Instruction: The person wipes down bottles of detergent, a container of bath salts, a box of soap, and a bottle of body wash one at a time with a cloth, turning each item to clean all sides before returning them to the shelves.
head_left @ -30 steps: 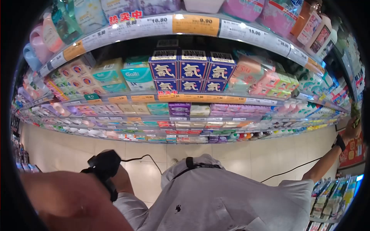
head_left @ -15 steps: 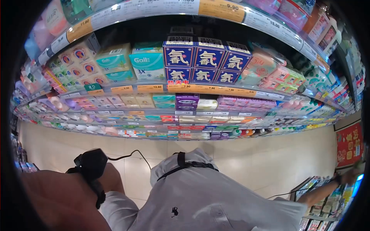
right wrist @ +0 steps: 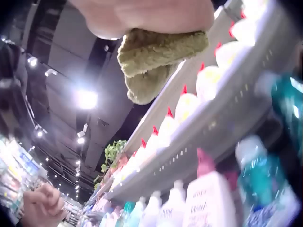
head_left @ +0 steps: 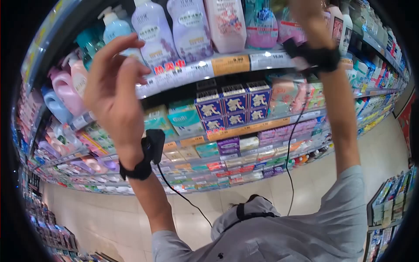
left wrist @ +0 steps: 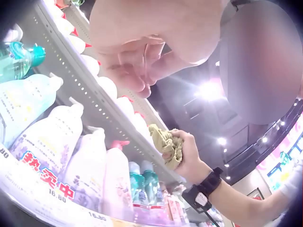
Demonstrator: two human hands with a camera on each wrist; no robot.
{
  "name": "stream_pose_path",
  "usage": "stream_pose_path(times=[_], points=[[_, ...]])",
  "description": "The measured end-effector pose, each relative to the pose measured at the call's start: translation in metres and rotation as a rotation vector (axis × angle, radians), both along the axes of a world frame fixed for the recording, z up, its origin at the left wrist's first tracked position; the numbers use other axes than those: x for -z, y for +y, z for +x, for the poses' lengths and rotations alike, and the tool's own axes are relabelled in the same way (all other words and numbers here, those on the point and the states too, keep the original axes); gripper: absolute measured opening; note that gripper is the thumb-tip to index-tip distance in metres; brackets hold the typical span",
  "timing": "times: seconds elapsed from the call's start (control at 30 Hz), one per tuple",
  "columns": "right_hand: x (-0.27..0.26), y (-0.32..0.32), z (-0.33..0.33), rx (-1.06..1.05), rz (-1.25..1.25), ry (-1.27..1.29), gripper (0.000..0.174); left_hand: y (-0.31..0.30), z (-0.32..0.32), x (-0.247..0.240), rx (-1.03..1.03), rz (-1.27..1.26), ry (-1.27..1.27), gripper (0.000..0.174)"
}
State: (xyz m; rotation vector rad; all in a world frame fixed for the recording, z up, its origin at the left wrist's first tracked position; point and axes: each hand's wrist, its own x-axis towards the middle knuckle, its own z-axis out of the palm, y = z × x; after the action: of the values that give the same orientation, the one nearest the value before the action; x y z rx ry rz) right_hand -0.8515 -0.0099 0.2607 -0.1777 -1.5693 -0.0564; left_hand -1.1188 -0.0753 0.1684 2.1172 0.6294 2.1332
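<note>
In the head view the left hand (head_left: 118, 96) is raised before the upper shelf's bottles, its fingers loosely bent and holding nothing; its palm and fingers (left wrist: 142, 61) show at the top of the left wrist view. The right hand (head_left: 307, 22) reaches up at the upper right. A crumpled green cloth (left wrist: 166, 147) is gripped in the right hand (left wrist: 189, 156), as the left wrist view shows. In the right wrist view the folded cloth (right wrist: 161, 52) hangs below the fingers, beside a higher shelf. Only part of the cloth is visible in the head view.
Purple pump bottles (head_left: 190, 28) and a pink bottle (head_left: 224, 26) line the upper shelf, with price labels (head_left: 230, 64) along its edge. Blue boxes (head_left: 235, 105) stand one shelf lower. White bottles with red caps (right wrist: 187, 104) stand on a higher shelf. Cables hang from both wrists.
Both hands have risen to the upper shelf: the left from low on the left, the right from the far right. The view has shifted, showing more of the upper bottles.
</note>
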Motion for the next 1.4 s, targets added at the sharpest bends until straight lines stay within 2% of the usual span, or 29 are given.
stream_pose_path(times=[0.03, 0.07, 0.1, 0.13, 0.23, 0.33, 0.43, 0.47, 0.57, 0.6, 0.67, 0.77, 0.87, 0.9, 0.97, 1.0, 1.03, 1.07, 1.1, 1.17, 1.2, 1.23, 1.27, 1.3, 1.33, 1.37, 1.4], points=[[0.008, 0.010, -0.016, -0.046, 0.027, 0.031, 0.024, 0.010, 0.004, -0.011, -0.008, -0.077, 0.040, 0.031], [0.017, -0.003, -0.024, -0.146, -0.180, -0.078, 0.023, 0.021, 0.009, -0.021, -0.025, -0.085, 0.056, 0.032], [0.021, -0.001, -0.038, -0.165, -0.347, -0.057, 0.022, 0.032, 0.015, -0.031, -0.045, -0.094, 0.068, 0.032], [0.026, 0.011, -0.046, -0.039, -0.243, -0.042, 0.023, 0.041, 0.019, -0.040, -0.089, -0.101, 0.089, 0.039], [0.030, 0.024, -0.042, 0.010, -0.281, -0.136, 0.029, 0.062, 0.026, -0.058, -0.164, -0.139, 0.170, 0.045], [0.036, 0.036, -0.039, 0.044, -0.115, -0.095, 0.037, 0.070, 0.035, -0.068, -0.200, -0.263, 0.287, 0.051], [0.029, 0.035, -0.035, 0.103, -0.315, -0.247, 0.033, 0.079, 0.044, -0.074, -0.272, -0.306, 0.372, 0.054], [0.029, 0.037, -0.035, 0.091, -0.284, -0.253, 0.038, 0.082, 0.046, -0.076, -0.309, -0.306, 0.373, 0.054], [0.026, 0.036, -0.036, 0.091, -0.434, -0.349, 0.042, 0.084, 0.047, -0.084, -0.346, -0.381, 0.431, 0.053], [0.028, 0.043, -0.040, 0.136, -0.337, -0.358, 0.047, 0.083, 0.045, -0.091, -0.320, -0.451, 0.464, 0.052], [0.030, 0.044, -0.042, 0.121, -0.361, -0.383, 0.049, 0.077, 0.038, -0.103, -0.332, -0.540, 0.533, 0.047], [0.034, 0.038, -0.043, 0.162, -0.398, -0.396, 0.048, 0.060, 0.006, -0.121, -0.277, -0.557, 0.670, 0.043], [0.037, 0.032, -0.041, 0.209, -0.415, -0.405, 0.046, 0.026, -0.049, -0.120, -0.137, -0.668, 0.623, 0.040], [0.038, 0.031, -0.040, 0.215, -0.426, -0.417, 0.045, 0.015, -0.082, -0.108, -0.106, -0.604, 0.575, 0.043], [0.036, 0.026, -0.040, 0.221, -0.497, -0.473, 0.044, -0.007, -0.165, -0.077, -0.028, -0.777, 0.482, 0.044], [0.034, 0.023, -0.041, 0.218, -0.530, -0.505, 0.044, -0.014, -0.209, -0.042, -0.010, -0.778, 0.450, 0.040], [0.030, 0.019, -0.042, 0.218, -0.517, -0.505, 0.043, -0.029, -0.241, -0.022, -0.193, -1.150, 0.493, 0.034], [0.027, 0.013, -0.043, 0.215, -0.506, -0.500, 0.043, -0.045, -0.279, 0.020, -0.318, -1.341, 0.479, 0.030], [0.034, 0.017, -0.042, 0.195, -0.453, -0.480, 0.045, -0.057, -0.411, 0.090, -0.349, -1.515, 0.719, 0.030], [0.048, 0.025, -0.040, 0.157, -0.346, -0.444, 0.050, -0.138, -0.437, 0.150, -1.436, -1.539, 1.292, 0.037], [0.050, 0.023, -0.041, 0.190, -0.345, -0.448, 0.050, -0.172, -0.504, 0.173, -1.569, -1.871, 1.173, 0.037], [0.045, 0.012, -0.040, 0.138, -0.406, -0.475, 0.047, -0.218, -0.572, 0.181, -1.680, -1.840, 1.119, 0.035], [0.041, 0.000, -0.039, 0.090, -0.469, -0.501, 0.044, -0.257, -0.602, 0.163, -1.862, -1.735, 1.045, 0.034], [0.036, -0.011, -0.038, 0.044, -0.533, -0.524, 0.041, -0.304, -0.691, 0.154, -2.008, -1.579, 1.349, 0.042], [0.037, -0.009, -0.041, 0.033, -0.525, -0.525, 0.038, -0.325, -0.674, 0.077, -2.325, -1.415, 1.035, 0.042], [0.038, -0.005, -0.044, 0.036, -0.469, -0.509, 0.035, -0.320, -0.653, 0.009, -2.489, -1.173, 0.885, 0.042], [0.040, -0.001, -0.047, 0.041, -0.414, -0.494, 0.032, -0.303, -0.617, -0.055, -2.568, -0.890, 0.767, 0.042]])
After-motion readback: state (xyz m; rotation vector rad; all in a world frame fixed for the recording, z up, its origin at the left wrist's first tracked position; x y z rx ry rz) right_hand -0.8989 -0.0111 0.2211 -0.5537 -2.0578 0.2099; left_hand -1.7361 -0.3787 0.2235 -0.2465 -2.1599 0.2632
